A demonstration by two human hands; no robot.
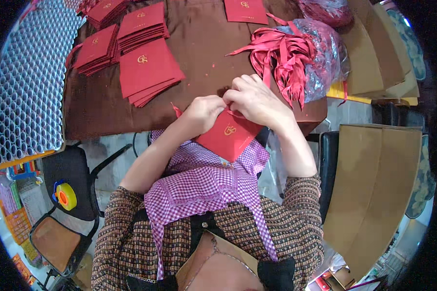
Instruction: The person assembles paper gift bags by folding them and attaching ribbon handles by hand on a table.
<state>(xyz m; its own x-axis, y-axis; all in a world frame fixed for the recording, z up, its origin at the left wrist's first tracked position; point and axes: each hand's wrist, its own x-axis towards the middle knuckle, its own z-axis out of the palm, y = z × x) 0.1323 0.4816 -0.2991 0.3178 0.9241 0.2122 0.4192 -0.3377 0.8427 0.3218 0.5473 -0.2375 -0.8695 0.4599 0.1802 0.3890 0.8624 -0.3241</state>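
Brown counter (pixel 204 53) ahead, both hands (pixel 205 112), curled in, pinch the red bag (pixel 228 138): slacken that grip and it could drop!

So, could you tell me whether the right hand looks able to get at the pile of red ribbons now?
Probably yes: the pile of red ribbons lies just beyond the right hand with nothing visible between, though that hand may first need to let go of the red pouch.
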